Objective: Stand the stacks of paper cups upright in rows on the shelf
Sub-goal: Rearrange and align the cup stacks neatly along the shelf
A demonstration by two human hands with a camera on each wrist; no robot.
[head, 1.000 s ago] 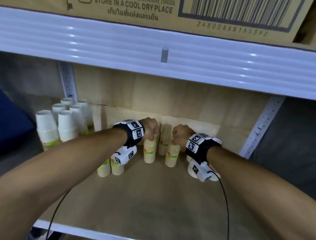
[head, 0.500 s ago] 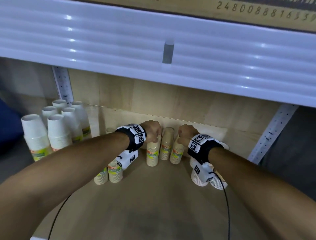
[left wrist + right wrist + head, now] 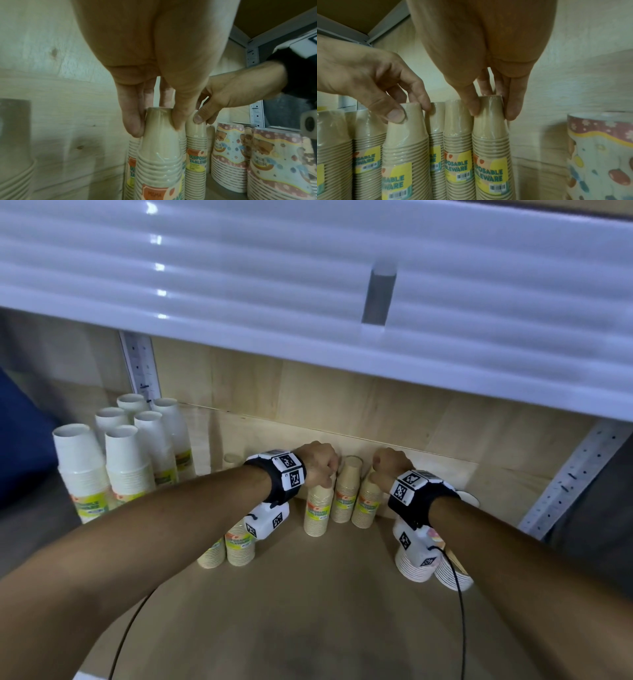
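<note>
Kraft-brown paper, shrink-wrapped in clear film: that is what we have under both hands at the centre of the head view. Our left hand [image 3: 320, 462] pinches the top of the left brown stack [image 3: 318, 513], thumb and fingers curled round its upturned base, as the left wrist view shows plainly. Our right hand [image 3: 390, 465] grips the top of the right brown stack [image 3: 367, 505] in the same way. Between them stands a third brown stack [image 3: 346, 494], untouched.

Compared with a second ago, the two held stacks have come closer together and deeper toward the wooden back panel [image 3: 394, 412], closing in on the middle one; all three now stand upright, touching or nearly so, on the shelf board [image 3: 308, 611]. We judge this row close to set, with release the likely next step.

Lower left of centre, two more brown stacks [image 3: 226, 549] stand apart from that row and may still need aligning. The white stacks [image 3: 126, 460] at the left edge stand upright in rows, and patterned stacks [image 3: 428, 566] sit at lower right beneath our right wrist.
</note>
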